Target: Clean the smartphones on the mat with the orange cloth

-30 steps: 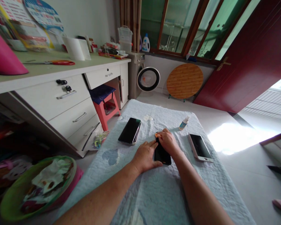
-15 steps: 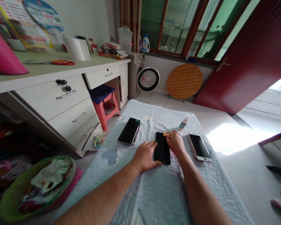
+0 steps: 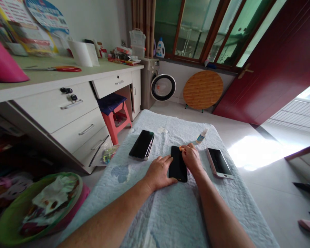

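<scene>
A black smartphone point(image 3: 177, 164) lies screen up on the light blue quilted cloth. My left hand point(image 3: 158, 172) grips it, fingertips at its left edge and thumb at its bottom edge. My right hand point(image 3: 192, 156) is closed in a pinch on a small orange piece point(image 3: 181, 148), pressed on the upper right part of the screen; whether it is cloth or sponge I cannot tell. Left of the hands lies a stack of dark phones point(image 3: 142, 144). A white-and-pink phone point(image 3: 219, 162) rests to the right, and a small spray bottle point(image 3: 202, 136) lies tilted beyond my right hand.
The quilted cloth point(image 3: 170, 213) covers the surface under the phones. At left are a white desk point(image 3: 54, 110), a pink stool point(image 3: 116, 119) and a green-rimmed waste basket point(image 3: 15, 206). A washing machine point(image 3: 147, 82) with its door open and a round wooden tabletop point(image 3: 203, 90) stand at the back.
My right hand and the orange piece have shifted very slightly left along the top of the screen. My left hand keeps its place on the phone.
</scene>
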The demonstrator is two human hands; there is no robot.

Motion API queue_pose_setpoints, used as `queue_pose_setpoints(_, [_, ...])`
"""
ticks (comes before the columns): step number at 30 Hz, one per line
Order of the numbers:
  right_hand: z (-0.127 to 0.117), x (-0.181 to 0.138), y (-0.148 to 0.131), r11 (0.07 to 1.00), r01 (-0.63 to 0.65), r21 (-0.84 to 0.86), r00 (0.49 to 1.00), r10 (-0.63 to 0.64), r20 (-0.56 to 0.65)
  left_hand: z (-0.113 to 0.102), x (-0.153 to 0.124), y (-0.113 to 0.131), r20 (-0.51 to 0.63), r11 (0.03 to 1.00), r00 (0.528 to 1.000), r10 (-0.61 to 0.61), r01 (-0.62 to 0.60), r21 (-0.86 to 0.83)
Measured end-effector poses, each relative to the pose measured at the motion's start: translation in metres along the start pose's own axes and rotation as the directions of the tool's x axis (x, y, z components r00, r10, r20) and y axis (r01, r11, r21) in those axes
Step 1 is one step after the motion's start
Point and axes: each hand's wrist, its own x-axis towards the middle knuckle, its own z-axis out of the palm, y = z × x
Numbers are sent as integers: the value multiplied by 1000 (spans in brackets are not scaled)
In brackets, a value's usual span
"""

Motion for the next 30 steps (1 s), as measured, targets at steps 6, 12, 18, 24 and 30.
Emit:
queue_pose_setpoints(6, [3,4,-4,995,84,46,996,-85,22,-1,0,1,15,1000,1000,-12,12,-11])
queue_pose_setpoints(12, [-2,0,11,1000,-13,-12,1000,13,-7,0,1,0,16,1000,1000,5,-5,-8])
queue_pose_setpoints(18, [-6,-2,19,997,-70,-13,997,70,-15,1,1,-1,30,1000,1000,-7,7,-7])
queue_pose_setpoints(24, [-7,-2,14,999,5,51,999,-7,33,-1,1,0,20,1000,1000,-4,4,1])
queue_pose_setpoints(30, [-24,-8,1,971,146,190,959,-186,214,-5,2,2,35,1000,999,20,-19,-22])
